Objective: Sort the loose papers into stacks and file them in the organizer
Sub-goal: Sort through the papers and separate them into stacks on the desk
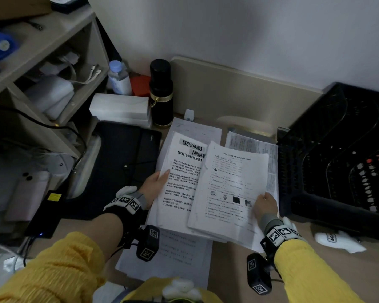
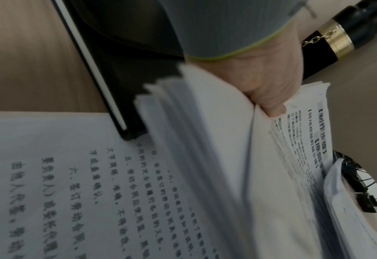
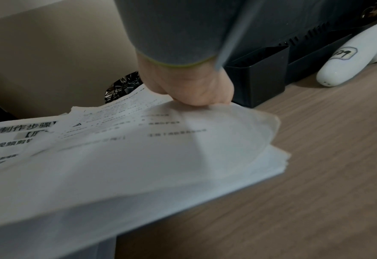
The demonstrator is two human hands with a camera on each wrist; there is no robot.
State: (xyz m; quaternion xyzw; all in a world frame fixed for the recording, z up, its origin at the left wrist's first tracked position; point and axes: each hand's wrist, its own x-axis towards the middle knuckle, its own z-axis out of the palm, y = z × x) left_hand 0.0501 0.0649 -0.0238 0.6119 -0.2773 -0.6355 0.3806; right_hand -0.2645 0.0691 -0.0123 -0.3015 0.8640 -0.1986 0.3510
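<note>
I hold a thick stack of printed papers [image 1: 179, 184] above the desk. My left hand [image 1: 157, 182] grips its left edge, thumb on the top sheet with bold headings [image 2: 311, 133]. My right hand [image 1: 265, 205] pinches the right edge of a test sheet [image 1: 232, 186] that lies skewed over the stack, seen too in the right wrist view as the test sheet [image 3: 160, 133]. The black mesh organizer [image 1: 337, 154] stands to the right. More loose sheets lie on the desk: one page [image 1: 173, 256] under the stack near me, another [image 1: 249, 143] behind it.
A black folder [image 1: 123, 158] lies left of the papers. A black flask [image 1: 161, 92], a water bottle [image 1: 118, 77] and white boxes [image 1: 120, 109] stand at the back. A shelf unit [image 1: 42, 73] fills the left. A white object [image 1: 339, 239] lies by the organizer's base.
</note>
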